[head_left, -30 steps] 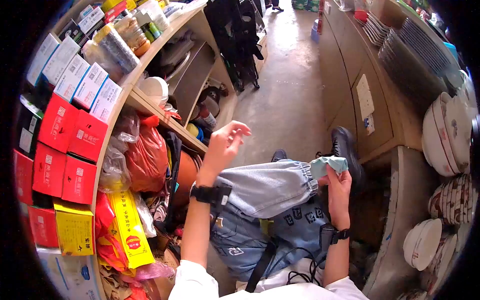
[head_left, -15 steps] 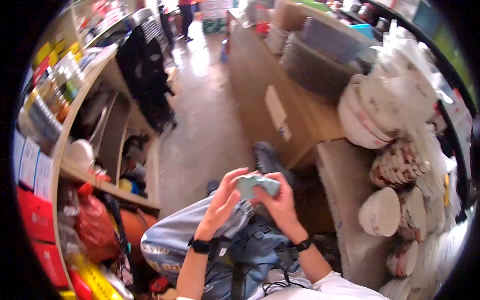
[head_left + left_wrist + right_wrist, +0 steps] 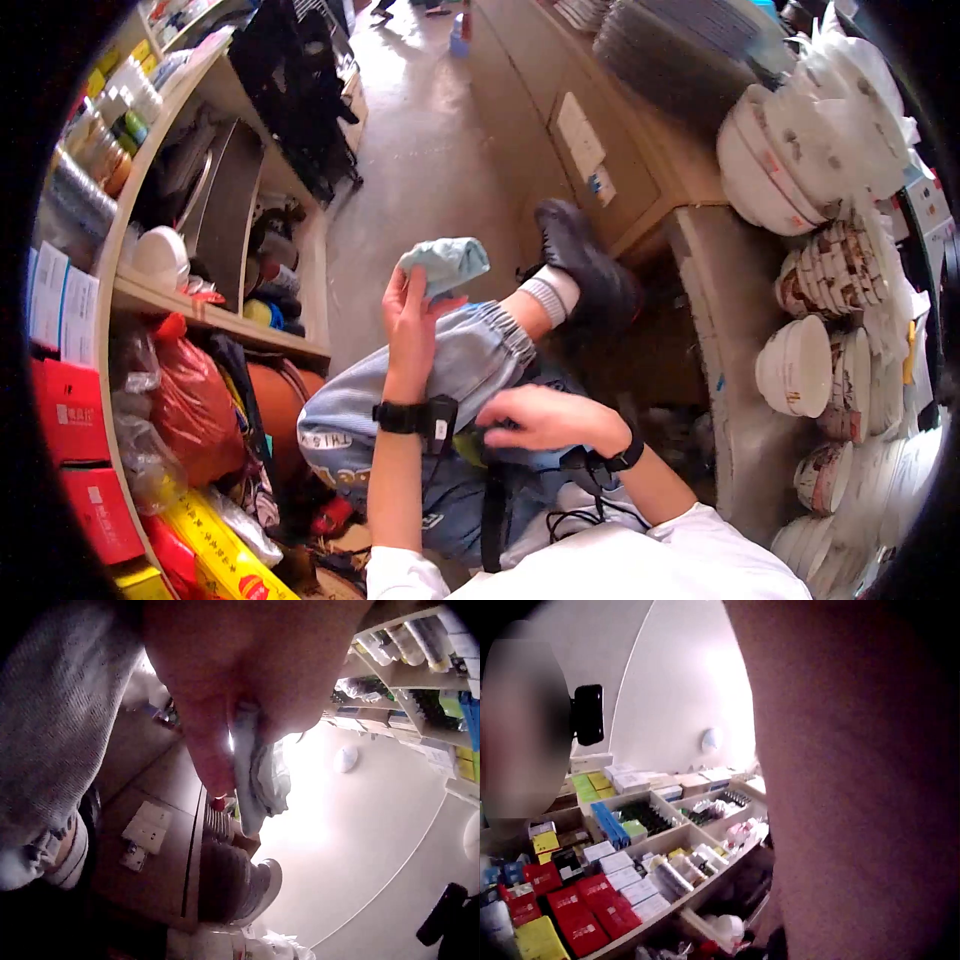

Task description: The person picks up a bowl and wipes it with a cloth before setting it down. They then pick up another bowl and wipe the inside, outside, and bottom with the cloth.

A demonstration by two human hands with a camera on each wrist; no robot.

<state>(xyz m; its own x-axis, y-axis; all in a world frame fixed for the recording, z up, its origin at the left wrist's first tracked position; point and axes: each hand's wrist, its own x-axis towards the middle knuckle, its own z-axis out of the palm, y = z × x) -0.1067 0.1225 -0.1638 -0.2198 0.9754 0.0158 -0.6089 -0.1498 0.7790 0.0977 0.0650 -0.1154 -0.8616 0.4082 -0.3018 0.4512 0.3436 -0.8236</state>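
Observation:
In the head view my left hand [image 3: 410, 315] is raised over the shin of the bent leg. It pinches a pale green folded cloth [image 3: 450, 262] between thumb and fingers. The left wrist view shows the same cloth [image 3: 259, 769] hanging in soft folds below the fingers. My right hand [image 3: 550, 418] is low over the lap, fingers loosely bent and no held thing showing. An olive-green patch [image 3: 468, 446] lies beside its fingertips. Below the cloth are the jeans [image 3: 440, 360], a grey sock [image 3: 550, 297] and a black shoe [image 3: 580, 262].
At left, a wooden shelf [image 3: 220, 312] holds bags and boxes, with a red plastic bag [image 3: 195, 385] bulging out. Stacked bowls [image 3: 795, 368] line the right side beside a brown cabinet [image 3: 520, 110]. Black cords [image 3: 595, 525] lie across the lap. Grey floor [image 3: 420, 140] runs ahead.
The cloth has passed from the right hand, through both hands, to the left. The right hand has dropped back toward the lap. The head view has turned to the right.

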